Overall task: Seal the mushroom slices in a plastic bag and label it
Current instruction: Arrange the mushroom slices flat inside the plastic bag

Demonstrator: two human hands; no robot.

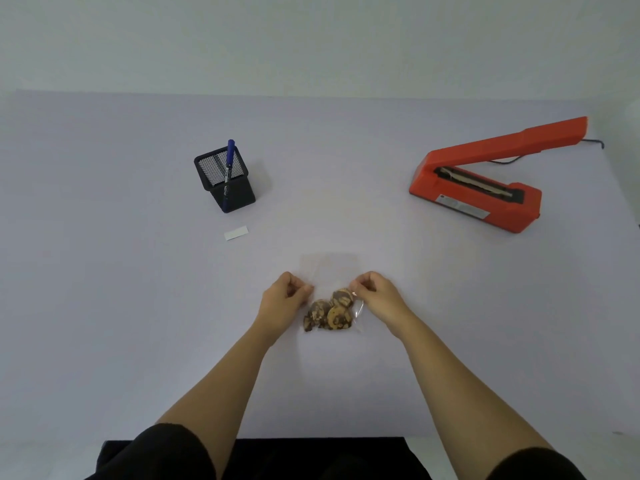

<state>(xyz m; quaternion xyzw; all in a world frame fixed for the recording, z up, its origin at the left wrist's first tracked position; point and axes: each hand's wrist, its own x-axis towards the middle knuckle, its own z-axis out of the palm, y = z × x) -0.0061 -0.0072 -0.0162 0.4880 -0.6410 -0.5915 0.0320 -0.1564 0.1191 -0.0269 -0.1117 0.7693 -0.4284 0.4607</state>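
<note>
A clear plastic bag [330,268] lies on the table in front of me, its open end pointing away. Brown mushroom slices [330,311] sit bunched in its near half. My left hand [285,297] pinches the bag's left edge and my right hand [375,294] pinches its right edge, both level with the top of the slices. A small white label [236,233] lies flat to the far left of the bag. An orange heat sealer [485,181] stands at the far right with its arm raised.
A black mesh pen holder [225,180] with a blue marker [230,154] in it stands behind the label. The sealer's black cord [588,143] trails off the far right. The table's near edge is at my body.
</note>
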